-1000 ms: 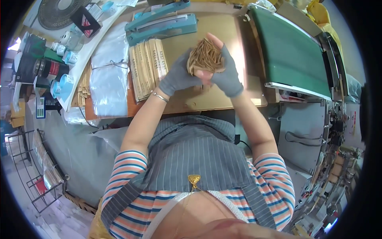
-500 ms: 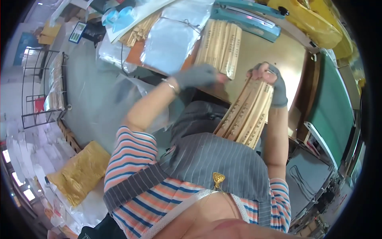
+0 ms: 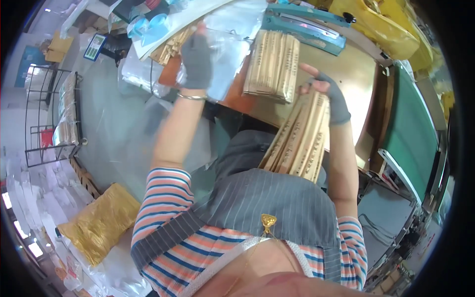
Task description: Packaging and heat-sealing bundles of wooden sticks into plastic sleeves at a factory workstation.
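My right hand (image 3: 326, 96), in a grey fingerless glove, grips the upper end of a bundle of long, narrow tan sticks (image 3: 302, 138) with dark printing. One finger points away from them. Their lower ends fan out at my apron. My left hand (image 3: 196, 59), also gloved and slightly blurred, reaches across the table with fingers stretched out, beside a stack of clear plastic bags (image 3: 225, 49). I see nothing held in it. Between my hands lies a packed bundle of similar printed sticks (image 3: 272, 67) in clear plastic.
A teal heat sealer (image 3: 309, 29) stands at the table's back. Loose tan sticks (image 3: 170, 47) lie left of the bags, near blue cups (image 3: 148, 24). Yellow plastic sacks (image 3: 376, 24) fill the far right. A green board (image 3: 413, 133) stands right, a wire rack (image 3: 52, 114) left.
My left hand has moved left and away from me, from beside the packed bundle to the plastic bags. My right hand still holds its bundle, shifted slightly left, with one finger now extended.
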`<state>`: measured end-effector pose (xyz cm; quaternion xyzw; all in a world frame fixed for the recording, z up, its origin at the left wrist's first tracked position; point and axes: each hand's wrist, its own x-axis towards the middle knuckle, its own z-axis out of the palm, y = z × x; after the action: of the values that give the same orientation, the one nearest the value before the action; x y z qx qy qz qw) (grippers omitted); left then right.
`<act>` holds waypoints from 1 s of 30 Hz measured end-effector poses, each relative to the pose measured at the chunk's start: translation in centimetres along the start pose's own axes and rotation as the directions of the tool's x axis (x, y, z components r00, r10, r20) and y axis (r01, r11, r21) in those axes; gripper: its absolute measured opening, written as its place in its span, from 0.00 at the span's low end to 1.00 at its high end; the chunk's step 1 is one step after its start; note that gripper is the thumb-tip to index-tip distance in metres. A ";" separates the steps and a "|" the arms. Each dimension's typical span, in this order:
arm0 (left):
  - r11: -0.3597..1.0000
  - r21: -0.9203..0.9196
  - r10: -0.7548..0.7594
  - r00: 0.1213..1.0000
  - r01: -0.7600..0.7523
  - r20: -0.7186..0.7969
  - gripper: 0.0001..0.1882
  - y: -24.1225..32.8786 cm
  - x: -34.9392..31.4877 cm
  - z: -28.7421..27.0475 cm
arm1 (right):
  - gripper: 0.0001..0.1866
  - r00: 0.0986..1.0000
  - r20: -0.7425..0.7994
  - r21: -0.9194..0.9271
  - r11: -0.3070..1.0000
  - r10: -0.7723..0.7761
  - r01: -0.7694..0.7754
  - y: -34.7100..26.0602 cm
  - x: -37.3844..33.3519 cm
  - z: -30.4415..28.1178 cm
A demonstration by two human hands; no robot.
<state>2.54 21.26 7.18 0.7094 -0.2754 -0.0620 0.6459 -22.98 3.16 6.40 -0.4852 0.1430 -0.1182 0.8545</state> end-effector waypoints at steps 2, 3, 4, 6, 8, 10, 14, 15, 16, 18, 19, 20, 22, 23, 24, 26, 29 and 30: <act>0.924 -0.156 0.349 0.937 -0.349 -0.024 0.13 3.3 -2.7 5.5 | 0.29 0.999 0.029 -0.032 0.999 -0.031 0.032 0.1 1.1 1.3; 0.903 -0.412 0.203 0.967 -0.125 0.152 0.13 2.8 -4.1 8.8 | 0.25 0.999 0.031 -0.086 0.995 -0.038 0.040 0.0 1.2 0.9; 0.870 -0.109 0.492 0.843 -0.480 0.216 0.12 2.2 -4.8 10.7 | 0.21 0.998 0.047 -0.138 0.989 -0.038 0.044 -0.1 1.5 0.7; 0.954 -0.113 0.299 0.916 -0.278 0.268 0.14 3.4 -8.1 13.4 | 0.15 0.990 -0.121 -0.047 0.996 -0.074 0.069 -0.2 0.7 0.6; 0.906 -0.402 -0.014 0.957 0.135 0.289 0.19 3.3 -8.3 14.1 | 0.17 0.987 -0.072 0.014 0.989 -0.147 0.148 0.3 -0.9 -2.7; 0.809 -0.475 -0.215 0.926 0.347 0.311 0.21 3.6 -5.6 13.6 | 0.22 0.974 -0.160 0.094 0.980 -0.160 0.176 0.6 -3.8 -4.7; 0.956 -0.007 0.286 0.925 -0.294 0.250 0.18 5.0 -2.2 16.7 | 0.30 0.952 -0.059 0.286 0.909 -0.300 0.304 -1.9 -6.0 -2.1; 0.969 -0.175 0.223 0.923 -0.175 0.313 0.16 4.8 -3.2 18.2 | 0.33 0.965 -0.024 0.163 0.951 -0.263 0.263 -2.2 -5.3 -2.0; 0.868 -0.450 0.066 0.847 0.213 0.528 0.14 6.6 -6.1 19.7 | 0.33 0.974 0.019 0.074 0.972 -0.227 0.225 -1.5 -4.1 -3.5; 0.405 -0.216 0.714 0.159 -0.889 0.682 0.10 8.4 -7.7 19.5 | 0.34 0.849 -0.050 -0.524 0.738 -0.526 0.426 4.7 -1.4 -10.1; 0.392 -0.268 0.713 0.107 -0.880 0.693 0.12 9.9 -8.6 17.8 | 0.34 0.834 -0.029 -0.526 0.718 -0.551 0.456 3.8 -1.3 -9.5; 0.518 -0.321 0.718 0.198 -0.793 0.668 0.15 10.2 -8.8 16.6 | 0.35 0.940 0.036 -0.060 0.938 -0.340 0.341 2.1 -2.5 -8.0; 0.885 -0.187 0.423 0.567 -0.426 0.707 0.17 5.7 -10.4 15.3 | 0.36 0.962 0.218 0.374 0.925 -0.163 0.072 0.9 -4.5 -5.8; 0.929 -0.192 0.365 0.693 -0.317 0.622 0.16 4.2 -11.6 14.9 | 0.35 0.928 0.269 0.530 0.844 -0.259 0.082 1.3 -4.4 -4.3; 0.914 -0.297 0.399 0.751 -0.278 0.526 0.15 2.7 -13.3 14.9 | 0.34 0.883 0.309 0.669 0.741 -0.353 0.062 1.9 -4.4 -3.1; 0.944 -0.320 0.204 0.908 -0.083 0.366 0.16 0.5 -15.9 14.9 | 0.33 0.954 -0.219 0.488 0.824 -0.202 0.287 4.9 -5.8 -1.9; 0.962 -0.188 0.266 0.823 -0.197 0.502 0.16 -0.2 -18.0 11.1 | 0.32 0.977 -0.179 0.517 0.856 0.115 -0.006 10.5 -11.5 -1.7; 0.960 -0.142 0.277 0.761 -0.241 0.586 0.17 -1.0 -19.3 9.9 | 0.33 0.979 -0.198 0.431 0.901 0.051 0.041 13.5 -12.9 -1.9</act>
<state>-17.75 21.65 -0.50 0.5891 -0.5590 -0.2014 0.5477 -34.86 12.83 -4.47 -0.2682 0.2016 -0.1940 0.9218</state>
